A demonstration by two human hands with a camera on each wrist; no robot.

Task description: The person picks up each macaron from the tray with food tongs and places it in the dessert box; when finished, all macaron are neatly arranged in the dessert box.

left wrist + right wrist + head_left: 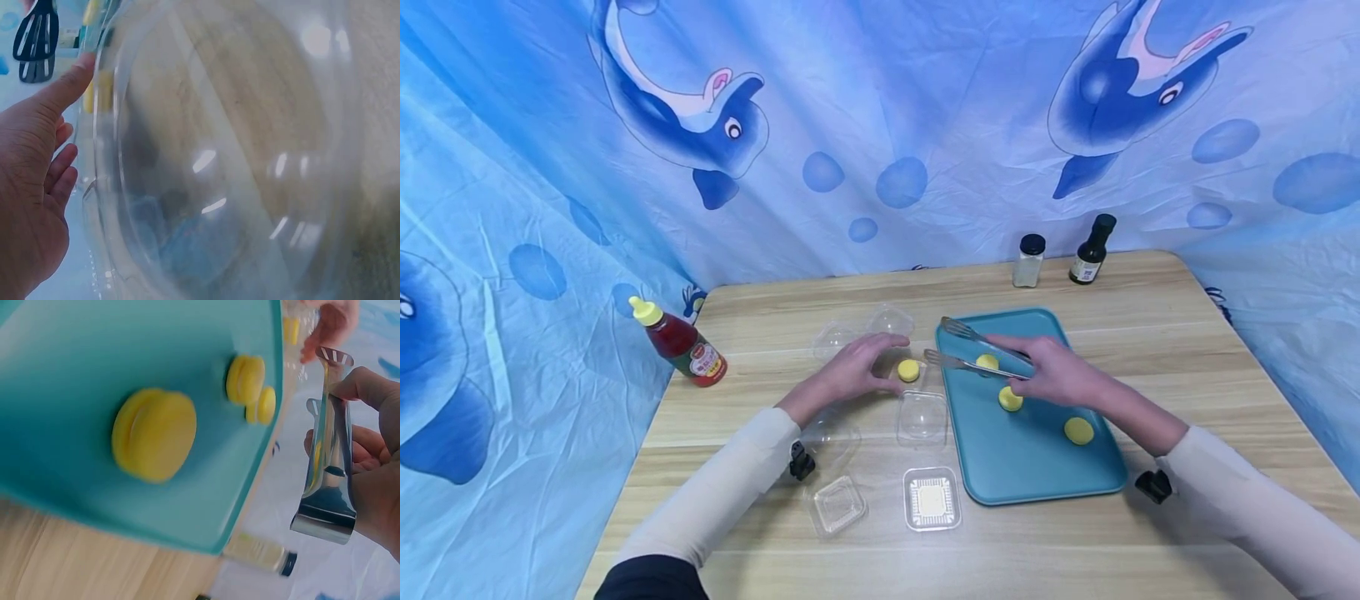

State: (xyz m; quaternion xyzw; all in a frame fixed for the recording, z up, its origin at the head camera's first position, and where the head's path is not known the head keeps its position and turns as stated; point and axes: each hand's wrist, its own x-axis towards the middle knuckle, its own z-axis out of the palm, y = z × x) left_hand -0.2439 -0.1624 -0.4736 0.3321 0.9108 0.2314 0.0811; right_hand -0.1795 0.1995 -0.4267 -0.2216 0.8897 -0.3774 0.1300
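Observation:
My left hand is beside a small clear plastic box holding a yellow macaron; thumb and index finger reach around its sides, though firm contact is not plain. The box's clear lid lies folded toward me. In my right hand I hold metal tongs, their slotted heads spread apart with nothing between them, over the left edge of the teal tray. On that tray lie three yellow macarons, one near its right edge, another mid-tray, a third partly behind the tongs.
Near me are a clear box with a patterned base and a clear lid. More clear plastic shells lie beyond my left hand. A red sauce bottle stands left; a shaker and dark bottle stand at the back.

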